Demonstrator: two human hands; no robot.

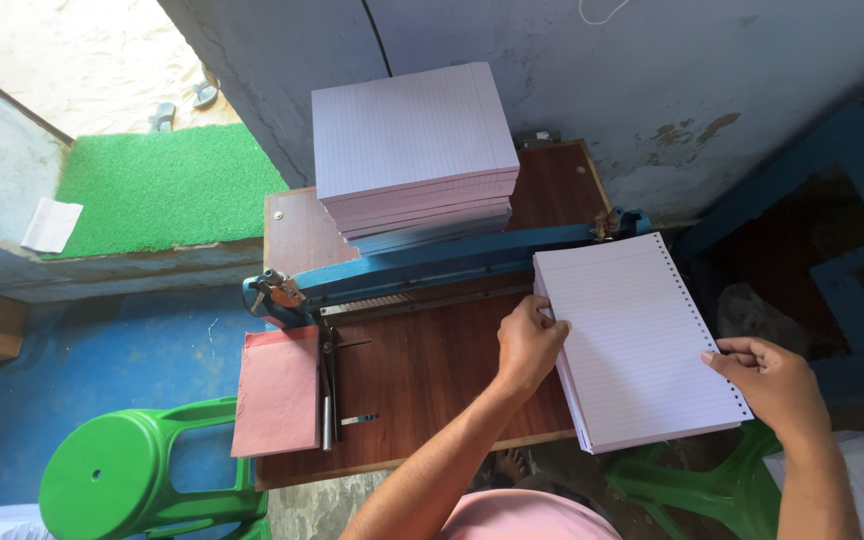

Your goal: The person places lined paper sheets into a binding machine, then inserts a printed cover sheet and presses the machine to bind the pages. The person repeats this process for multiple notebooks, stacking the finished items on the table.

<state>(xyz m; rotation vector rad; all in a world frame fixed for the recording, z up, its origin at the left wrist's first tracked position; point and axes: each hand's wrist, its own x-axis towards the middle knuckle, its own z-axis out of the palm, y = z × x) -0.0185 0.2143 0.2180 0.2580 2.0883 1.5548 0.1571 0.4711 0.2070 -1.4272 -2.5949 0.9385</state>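
A thin stack of lined, hole-punched paper (637, 335) lies at the right end of the brown wooden table (422, 365), its right part hanging past the table's edge. My left hand (529, 341) grips the stack's left edge, fingers curled over it. My right hand (770, 378) holds the punched right edge near the lower corner. Just behind the stack runs a blue punching machine (432, 265) across the table. A tall pile of lined sheets (412, 150) rests behind the machine.
A pink card sheet (277, 390) lies at the table's left front, next to a metal lever (328, 385). A green plastic stool (137, 470) stands at the lower left, another green stool (697, 485) at the lower right. A blue-grey wall rises behind.
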